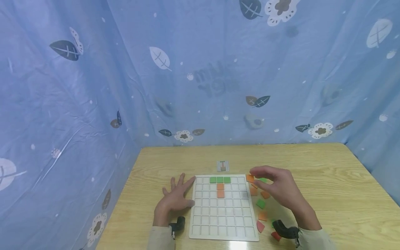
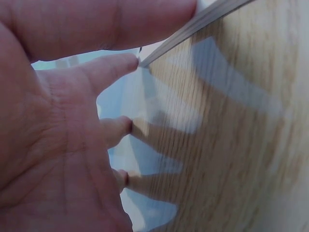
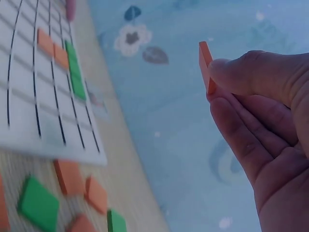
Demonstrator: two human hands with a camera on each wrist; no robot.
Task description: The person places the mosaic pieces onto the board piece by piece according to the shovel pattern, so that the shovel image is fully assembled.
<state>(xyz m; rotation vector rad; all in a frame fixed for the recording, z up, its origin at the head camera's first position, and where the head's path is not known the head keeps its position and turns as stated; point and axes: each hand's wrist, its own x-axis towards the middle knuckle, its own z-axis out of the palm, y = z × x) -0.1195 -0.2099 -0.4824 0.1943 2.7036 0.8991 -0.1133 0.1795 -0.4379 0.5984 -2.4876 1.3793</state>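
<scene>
A thin orange tile point(image 3: 204, 67) is pinched between the thumb and fingers of my right hand point(image 1: 278, 184), above the upper right corner of the white grid board point(image 1: 206, 211). My left hand point(image 1: 175, 198) is spread on the table, its index fingertip and thumb touching the board's left edge; the left wrist view shows its palm point(image 2: 63, 145). In the board's top row lie three green tiles point(image 1: 220, 180). Two orange tiles point(image 1: 220, 190) run down below the middle one. To the right of the board, loose orange, green and red pieces point(image 1: 260, 203) are scattered, some partly behind my right hand and wrist.
A small picture card point(image 1: 223, 166) with a coloured pattern lies just beyond the board on the wooden table point(image 1: 175, 159). A blue patterned curtain point(image 1: 218, 69) hangs behind the table and along its sides. Black wrist mounts point(image 1: 284, 230) sit at both wrists.
</scene>
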